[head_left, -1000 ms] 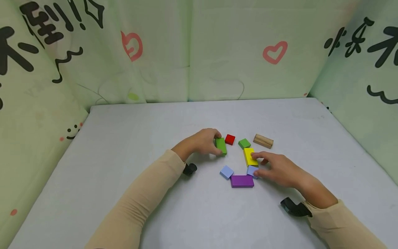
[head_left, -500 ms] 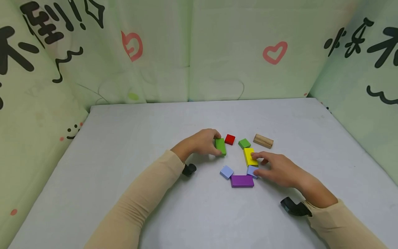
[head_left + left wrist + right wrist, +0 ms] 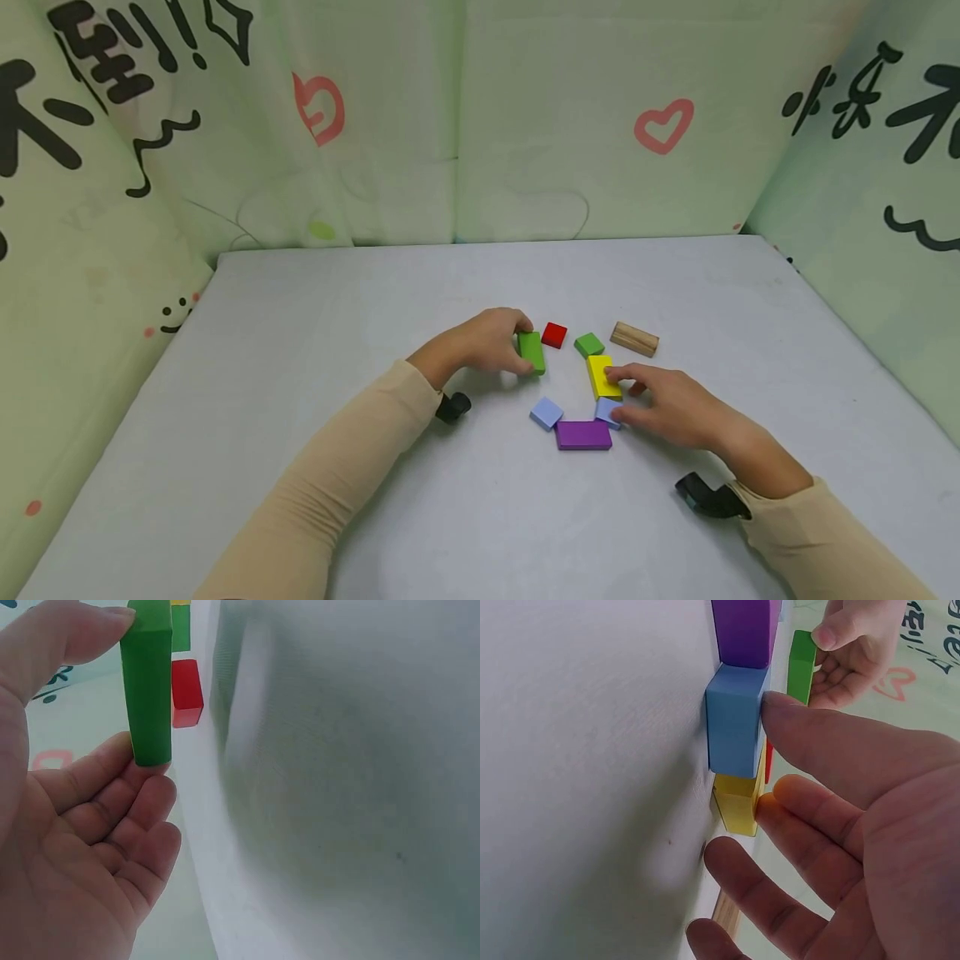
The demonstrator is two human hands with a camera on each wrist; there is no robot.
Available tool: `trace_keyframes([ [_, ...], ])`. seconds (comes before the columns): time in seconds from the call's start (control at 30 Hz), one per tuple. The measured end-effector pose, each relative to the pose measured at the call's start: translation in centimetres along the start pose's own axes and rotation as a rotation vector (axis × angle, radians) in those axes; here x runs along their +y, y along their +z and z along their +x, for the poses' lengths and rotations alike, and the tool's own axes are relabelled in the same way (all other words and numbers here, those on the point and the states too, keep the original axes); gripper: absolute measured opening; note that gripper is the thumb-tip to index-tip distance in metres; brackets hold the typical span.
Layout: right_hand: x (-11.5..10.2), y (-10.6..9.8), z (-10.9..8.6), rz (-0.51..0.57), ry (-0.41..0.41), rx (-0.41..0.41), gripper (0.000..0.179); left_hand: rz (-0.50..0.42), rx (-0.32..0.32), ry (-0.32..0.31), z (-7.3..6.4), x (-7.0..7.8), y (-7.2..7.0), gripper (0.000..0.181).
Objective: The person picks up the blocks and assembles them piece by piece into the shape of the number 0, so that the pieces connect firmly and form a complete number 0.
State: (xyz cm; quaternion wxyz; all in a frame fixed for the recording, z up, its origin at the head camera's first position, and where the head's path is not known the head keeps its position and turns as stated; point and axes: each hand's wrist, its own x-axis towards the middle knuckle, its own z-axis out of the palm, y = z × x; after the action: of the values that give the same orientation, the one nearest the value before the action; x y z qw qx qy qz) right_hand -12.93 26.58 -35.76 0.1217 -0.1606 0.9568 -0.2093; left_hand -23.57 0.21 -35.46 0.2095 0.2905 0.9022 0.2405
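My left hand (image 3: 495, 340) pinches a long green block (image 3: 532, 353) by its two ends, thumb at the near end and fingers at the far one. A small red block (image 3: 554, 335) lies just right of it. My right hand (image 3: 678, 408) has its thumb on a light blue block (image 3: 735, 724) and a fingertip on the yellow block (image 3: 602, 377). That yellow block runs between the light blue one and a small green block (image 3: 589, 344). A purple block (image 3: 583, 435) meets the two light blue blocks at its far corners, the second light blue block (image 3: 547, 413) being on the left.
A natural wood block (image 3: 634, 339) with a grooved look lies behind my right hand. All of this rests on a white table (image 3: 375, 308), with pale green printed curtains (image 3: 540, 125) along its back and sides. A black wrist camera (image 3: 712, 497) sits by my right cuff.
My left forearm and hand have drifted very slightly left with the long green block, and its gap to the red block is a touch wider. My right hand stays in place.
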Motion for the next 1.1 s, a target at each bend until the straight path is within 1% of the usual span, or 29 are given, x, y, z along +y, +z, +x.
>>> trace_keyframes([
  [0.23,0.1,0.0,0.1,-0.001,-0.001,-0.008,0.057,0.018,-0.002,0.010,-0.4,0.2,0.0,0.059],
  [0.63,0.2,0.0,0.0,0.001,-0.007,-0.006,0.057,0.020,0.009,0.049,-0.7,0.3,0.6,0.060],
  [1.1,0.2,0.0,0.0,0.004,-0.008,-0.005,0.057,0.009,0.002,0.045,-1.2,0.5,0.8,0.059],
])
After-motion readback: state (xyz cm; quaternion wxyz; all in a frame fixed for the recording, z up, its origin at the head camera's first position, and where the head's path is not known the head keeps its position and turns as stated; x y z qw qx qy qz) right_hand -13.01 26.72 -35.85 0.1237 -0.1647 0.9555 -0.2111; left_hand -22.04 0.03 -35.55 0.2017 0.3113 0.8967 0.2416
